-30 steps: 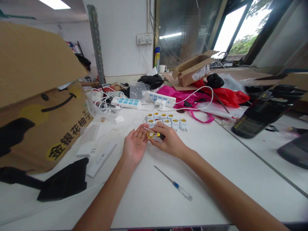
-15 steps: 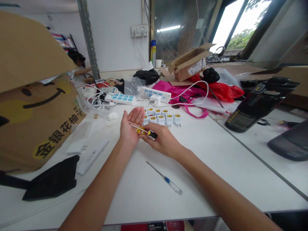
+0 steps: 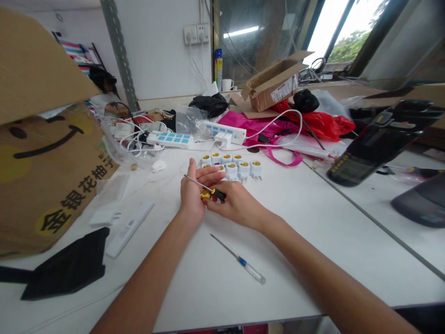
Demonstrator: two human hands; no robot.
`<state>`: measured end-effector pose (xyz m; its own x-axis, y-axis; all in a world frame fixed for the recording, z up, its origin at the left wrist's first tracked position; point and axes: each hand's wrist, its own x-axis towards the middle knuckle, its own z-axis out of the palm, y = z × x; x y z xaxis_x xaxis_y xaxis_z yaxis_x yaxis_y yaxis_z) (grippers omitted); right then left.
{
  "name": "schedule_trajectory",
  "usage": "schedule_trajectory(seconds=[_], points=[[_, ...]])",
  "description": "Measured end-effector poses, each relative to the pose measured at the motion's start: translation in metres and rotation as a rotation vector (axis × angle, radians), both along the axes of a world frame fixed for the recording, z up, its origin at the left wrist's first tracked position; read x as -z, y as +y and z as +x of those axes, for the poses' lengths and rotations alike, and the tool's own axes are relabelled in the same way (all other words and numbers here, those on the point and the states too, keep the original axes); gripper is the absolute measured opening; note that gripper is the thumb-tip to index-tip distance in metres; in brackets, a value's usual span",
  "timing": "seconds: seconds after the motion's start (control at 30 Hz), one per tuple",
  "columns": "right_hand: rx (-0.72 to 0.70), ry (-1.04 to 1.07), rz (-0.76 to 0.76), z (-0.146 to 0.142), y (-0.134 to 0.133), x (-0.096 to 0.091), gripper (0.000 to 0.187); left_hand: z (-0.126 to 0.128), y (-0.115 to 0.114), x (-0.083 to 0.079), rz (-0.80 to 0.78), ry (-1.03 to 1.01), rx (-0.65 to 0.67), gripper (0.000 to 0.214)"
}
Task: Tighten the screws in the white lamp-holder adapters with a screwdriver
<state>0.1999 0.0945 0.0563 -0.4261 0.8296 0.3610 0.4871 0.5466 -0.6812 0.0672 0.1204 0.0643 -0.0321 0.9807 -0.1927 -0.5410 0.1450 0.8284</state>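
Observation:
My right hand (image 3: 239,204) is closed around the black-and-yellow handle of a screwdriver (image 3: 200,183), its thin shaft pointing up and left across my left palm. Under the shaft a brass threaded socket shell (image 3: 206,195) sits between my right fingertips and my left palm; which hand bears it I cannot tell. My left hand (image 3: 193,192) is turned palm inward, thumb up and fingers stretched to the right behind the shell. Beyond the hands stand several white plug-in lamp sockets (image 3: 244,169) with brass-coloured insides. A second screwdriver (image 3: 239,260), clear-handled with a blue collar, lies nearer me.
At left stand a printed cardboard box (image 3: 62,176) and a black flat-bladed object (image 3: 69,264). Two power strips (image 3: 170,138) with tangled cables lie at the back. A pink bag (image 3: 239,121), an open carton (image 3: 274,88) and a black bottle (image 3: 375,144) are farther right. Another person sits behind the box.
My left hand has turned from palm-up to thumb-up, its fingers swinging to the right. The brass shell has tipped so its threaded side shows. The camera view has shifted slightly.

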Motion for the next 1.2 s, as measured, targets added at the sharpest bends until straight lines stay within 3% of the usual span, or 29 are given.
schedule_trajectory(seconds=[0.17,0.33,0.57,0.87,0.97,1.07,1.2], points=[[0.023,0.107,-0.046,-0.006,-0.002,0.004,0.01,-0.001,-0.002,0.003,-0.036,0.027,0.012,0.062],[0.136,0.2,-0.148,-0.009,0.0,0.008,0.018,0.002,-0.004,0.007,0.023,-0.034,-0.093,0.047],[-0.013,0.116,-0.147,-0.005,-0.002,0.004,0.015,-0.005,0.003,0.006,-0.106,-0.076,-0.142,0.046],[0.003,0.189,-0.2,-0.008,-0.001,0.011,0.029,-0.009,0.0,0.007,-0.054,-0.133,-0.051,0.063],[0.043,0.263,-0.245,-0.01,0.0,0.014,0.021,-0.009,-0.004,0.006,-0.026,-0.099,-0.02,0.069],[0.08,0.349,-0.32,-0.014,-0.001,0.017,0.012,-0.008,-0.006,0.005,-0.02,-0.094,-0.007,0.069],[0.105,0.49,-0.496,-0.02,-0.003,0.017,0.02,-0.007,-0.008,0.006,-0.021,-0.115,-0.003,0.065]])
